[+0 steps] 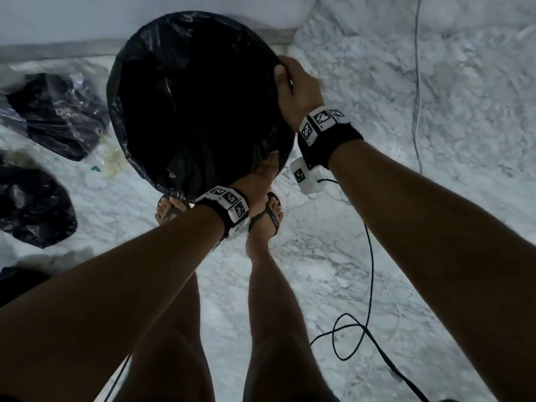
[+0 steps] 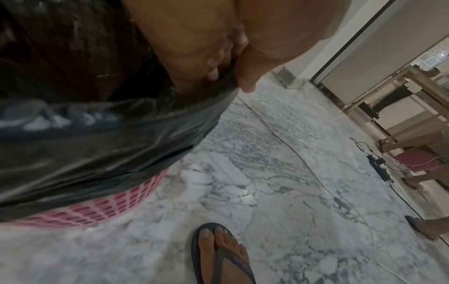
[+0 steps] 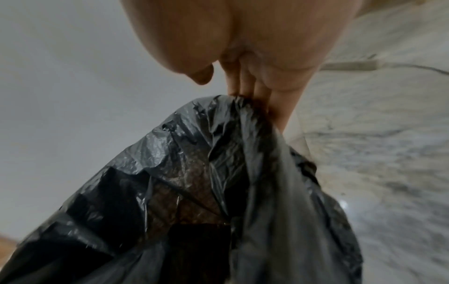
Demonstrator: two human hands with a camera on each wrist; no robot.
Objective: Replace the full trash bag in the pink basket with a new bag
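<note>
The marble floor [image 1: 362, 256], white with grey veining, carried the pink basket [image 2: 102, 207] near the wall; its round mouth was lined with a new black bag [image 1: 188, 111] of thin, glossy, crinkled plastic. The bag's edge was folded down over the rim and hid most of the basket; only a strip of pink lattice wall showed in the left wrist view. The right hand [image 1: 298, 88] gripped the bag's edge at the far right of the rim, fingers curled over the plastic. The left hand [image 1: 261, 175] pinched the edge at the near side, thumb outside, fingers inside. Two filled black bags [image 1: 58, 117] lay on the floor to the left, well apart from the basket, their contents hard to make out. A black cable [image 1: 362, 329] looped beside the sandalled feet [image 1: 266, 216]
</note>
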